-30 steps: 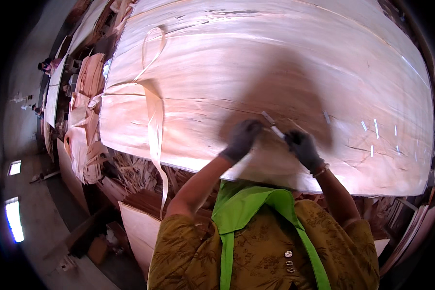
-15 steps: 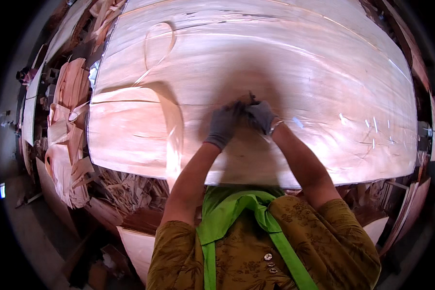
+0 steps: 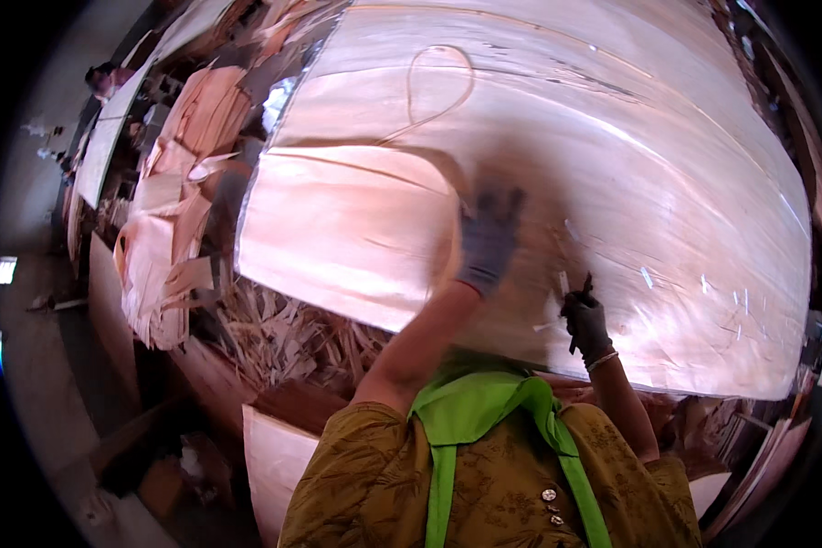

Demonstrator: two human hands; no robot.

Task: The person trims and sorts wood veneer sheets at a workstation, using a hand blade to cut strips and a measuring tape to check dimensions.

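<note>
Wood veneer sheets point(image 3: 685, 183) lie in a wide pale layer in front of me. My left hand point(image 3: 490, 239), in a grey glove, is over the veneer with its fingers apart and nothing in it. Beside it, at the left, a loose veneer piece point(image 3: 347, 210) lies on top, its right edge curling up. A thin veneer strip point(image 3: 470, 78) loops beyond that piece. My right hand point(image 3: 586, 321), in a dark glove, is near the front edge, closed around a slim dark tool point(image 3: 587, 283) whose kind I cannot make out. Small white tape bits point(image 3: 647, 277) stick to the sheet at the right.
Stacked veneer offcuts point(image 3: 192, 137) stand along the left side. Broken scraps point(image 3: 292, 329) fill the space below the front edge. An upright board point(image 3: 279, 466) is close to my left side. Another person point(image 3: 105, 80) is far off at the upper left.
My hands were together over the middle of the sheet and are now apart. The right hand has come nearer with the dark tool; the left has opened beside the loose piece. The view has turned left.
</note>
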